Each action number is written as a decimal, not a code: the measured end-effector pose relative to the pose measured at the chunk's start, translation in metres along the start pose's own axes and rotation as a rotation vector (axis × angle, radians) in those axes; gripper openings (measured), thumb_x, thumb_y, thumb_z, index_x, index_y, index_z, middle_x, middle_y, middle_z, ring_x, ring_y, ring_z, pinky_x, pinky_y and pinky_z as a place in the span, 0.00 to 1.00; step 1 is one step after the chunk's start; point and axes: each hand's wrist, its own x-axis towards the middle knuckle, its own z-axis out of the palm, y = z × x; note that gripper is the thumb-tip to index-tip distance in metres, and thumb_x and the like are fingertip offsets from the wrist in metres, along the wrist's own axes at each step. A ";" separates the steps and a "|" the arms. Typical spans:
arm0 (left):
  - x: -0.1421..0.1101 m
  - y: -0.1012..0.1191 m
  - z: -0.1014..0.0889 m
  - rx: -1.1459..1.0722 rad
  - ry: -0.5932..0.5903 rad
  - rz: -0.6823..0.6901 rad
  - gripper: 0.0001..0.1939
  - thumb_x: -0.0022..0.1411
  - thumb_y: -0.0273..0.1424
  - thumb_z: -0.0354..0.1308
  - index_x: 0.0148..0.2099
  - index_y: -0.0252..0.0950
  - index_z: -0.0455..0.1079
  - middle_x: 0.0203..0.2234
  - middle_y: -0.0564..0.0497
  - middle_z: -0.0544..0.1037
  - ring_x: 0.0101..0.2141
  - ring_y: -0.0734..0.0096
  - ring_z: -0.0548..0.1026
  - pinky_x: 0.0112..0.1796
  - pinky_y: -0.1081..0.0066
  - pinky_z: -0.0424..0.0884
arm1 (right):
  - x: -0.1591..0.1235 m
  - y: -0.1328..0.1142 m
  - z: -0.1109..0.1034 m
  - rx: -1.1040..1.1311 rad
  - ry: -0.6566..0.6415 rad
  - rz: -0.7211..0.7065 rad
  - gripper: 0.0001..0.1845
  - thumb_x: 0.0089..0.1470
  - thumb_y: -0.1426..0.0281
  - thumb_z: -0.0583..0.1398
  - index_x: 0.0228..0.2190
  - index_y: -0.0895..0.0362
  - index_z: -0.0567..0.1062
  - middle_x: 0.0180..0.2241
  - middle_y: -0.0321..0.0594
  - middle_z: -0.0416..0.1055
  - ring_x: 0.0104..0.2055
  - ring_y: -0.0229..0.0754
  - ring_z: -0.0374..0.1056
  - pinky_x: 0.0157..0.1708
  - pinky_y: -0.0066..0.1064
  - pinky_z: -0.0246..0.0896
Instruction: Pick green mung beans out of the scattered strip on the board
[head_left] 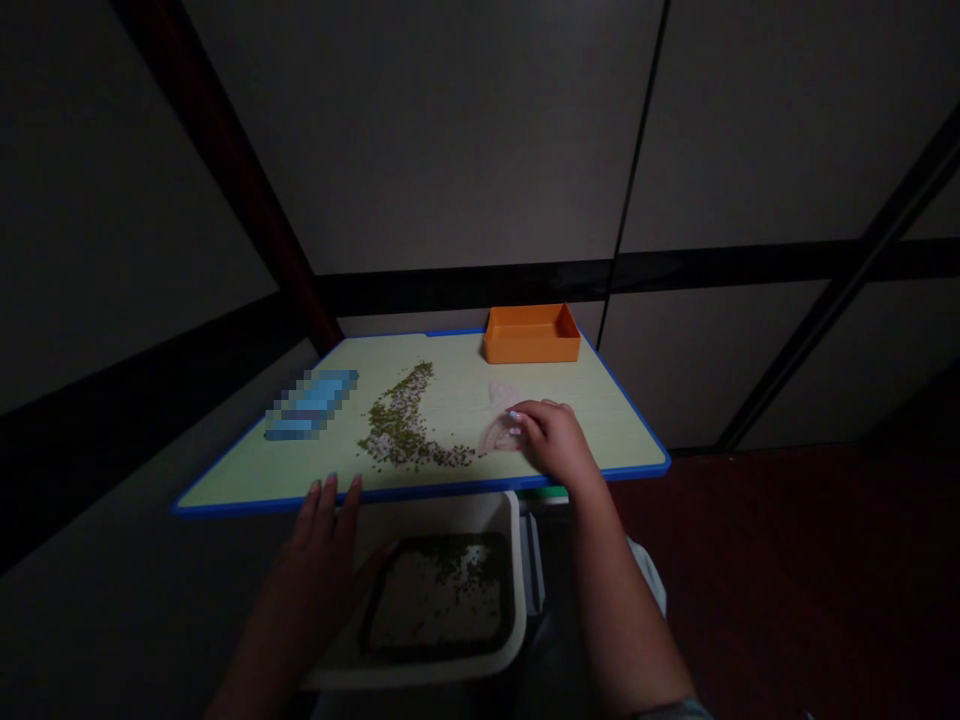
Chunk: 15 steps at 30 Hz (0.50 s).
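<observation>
My right hand (551, 435) is over the right part of the pale table (450, 370), its thumb and fingers pinched on a thin pinkish cloth (496, 436) that lies partly on the tabletop. Left of it spreads a curved pile of small green and pale grains (401, 425), whose thin tail reaches toward the cloth. My left hand (326, 530) is at the table's front edge, fingers stretched out with the tips over the blue rim. Nothing is in that hand.
An orange open box (532, 345) stands at the back right of the table. A blue pixelated object (311, 405) lies at the left. Below the front edge is a white bin (517, 580) with dark bits inside. Wall panels (450, 130) rise behind.
</observation>
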 end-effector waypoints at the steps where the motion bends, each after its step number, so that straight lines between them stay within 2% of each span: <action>1: 0.000 0.000 -0.002 0.002 -0.005 0.002 0.43 0.63 0.54 0.45 0.70 0.29 0.51 0.67 0.24 0.59 0.68 0.35 0.56 0.58 0.43 0.67 | 0.000 0.000 0.000 -0.006 0.019 0.009 0.12 0.64 0.73 0.57 0.40 0.55 0.82 0.40 0.43 0.82 0.41 0.45 0.73 0.45 0.34 0.59; 5: 0.000 0.000 -0.006 -0.004 -0.019 -0.011 0.43 0.63 0.54 0.46 0.70 0.31 0.50 0.68 0.26 0.58 0.68 0.36 0.56 0.57 0.44 0.69 | 0.000 0.000 -0.001 -0.049 0.023 0.029 0.12 0.64 0.73 0.58 0.38 0.54 0.82 0.39 0.43 0.82 0.41 0.46 0.73 0.45 0.35 0.59; 10: -0.001 0.000 -0.004 -0.032 -0.003 -0.004 0.42 0.63 0.53 0.46 0.70 0.31 0.51 0.67 0.26 0.59 0.68 0.37 0.57 0.57 0.44 0.68 | -0.001 -0.003 -0.002 -0.060 -0.025 -0.004 0.11 0.63 0.73 0.58 0.38 0.54 0.82 0.37 0.43 0.82 0.40 0.46 0.73 0.46 0.36 0.57; 15: -0.001 0.000 -0.003 -0.033 0.016 -0.002 0.41 0.64 0.53 0.45 0.70 0.31 0.51 0.68 0.26 0.59 0.68 0.38 0.56 0.56 0.44 0.69 | -0.002 -0.002 -0.001 -0.055 -0.017 -0.017 0.11 0.63 0.73 0.58 0.38 0.54 0.82 0.38 0.43 0.82 0.40 0.46 0.73 0.46 0.37 0.57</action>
